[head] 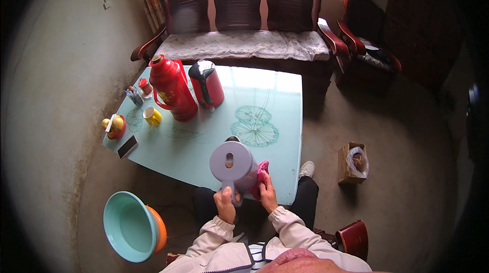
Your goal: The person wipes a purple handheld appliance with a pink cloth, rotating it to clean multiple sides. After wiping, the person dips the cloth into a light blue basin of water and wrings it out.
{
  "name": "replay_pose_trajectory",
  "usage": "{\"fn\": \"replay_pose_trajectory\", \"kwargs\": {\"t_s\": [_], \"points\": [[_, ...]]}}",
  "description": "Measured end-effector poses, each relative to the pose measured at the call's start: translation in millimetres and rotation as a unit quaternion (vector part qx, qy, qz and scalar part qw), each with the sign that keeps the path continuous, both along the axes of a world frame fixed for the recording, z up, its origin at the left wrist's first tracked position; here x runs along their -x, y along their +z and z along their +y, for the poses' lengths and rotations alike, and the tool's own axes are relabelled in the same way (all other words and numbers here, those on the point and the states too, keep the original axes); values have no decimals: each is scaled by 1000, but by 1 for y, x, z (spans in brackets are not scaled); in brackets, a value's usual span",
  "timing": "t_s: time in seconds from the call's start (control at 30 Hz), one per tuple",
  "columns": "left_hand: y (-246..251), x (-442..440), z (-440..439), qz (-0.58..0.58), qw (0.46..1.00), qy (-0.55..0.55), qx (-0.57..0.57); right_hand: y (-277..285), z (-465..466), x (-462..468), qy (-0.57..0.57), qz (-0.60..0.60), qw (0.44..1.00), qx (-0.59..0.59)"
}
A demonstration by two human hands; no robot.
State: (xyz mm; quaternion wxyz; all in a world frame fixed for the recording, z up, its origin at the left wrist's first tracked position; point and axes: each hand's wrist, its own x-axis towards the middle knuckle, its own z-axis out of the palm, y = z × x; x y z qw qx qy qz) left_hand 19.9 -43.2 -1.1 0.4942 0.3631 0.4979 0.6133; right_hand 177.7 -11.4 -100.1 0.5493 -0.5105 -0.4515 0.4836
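Note:
A pale lilac electric kettle (231, 162) with a closed lid is held upright over the near edge of the glass-topped table (206, 154). My left hand (225, 204) grips its handle, thumb on top. Against the right side of the kettle's body, my right hand (269, 192) presses a bunched pink cloth (262, 175). The kettle's spout points away from me. Its base is hidden, so I cannot tell whether it touches the table.
Farther back stand a red thermos flask (172, 89), a red-and-black kettle (207, 85) and a yellow mug (152, 116). A phone (128, 147) lies near the left edge, by a fruit bowl (121, 133). Teal basin (130, 227) at left; wooden bin (345, 164) at right.

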Motion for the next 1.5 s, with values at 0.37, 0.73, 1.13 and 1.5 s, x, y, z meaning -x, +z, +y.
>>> {"fn": "replay_pose_trajectory", "kwargs": {"t_s": [0.37,0.73,1.13,1.5], "points": [[-1,-8,10,36,999,26,-13,51,-38,8,30,-72,994,-78],[-4,-11,14,75,997,10,-12,36,31,-59,-29,268,961,68],[5,-15,14,64,998,8,-11,-44,105,1,-73,126,988,49],[-1,-17,17,58,998,14,-10,22,30,40,-106,137,983,-56]]}}
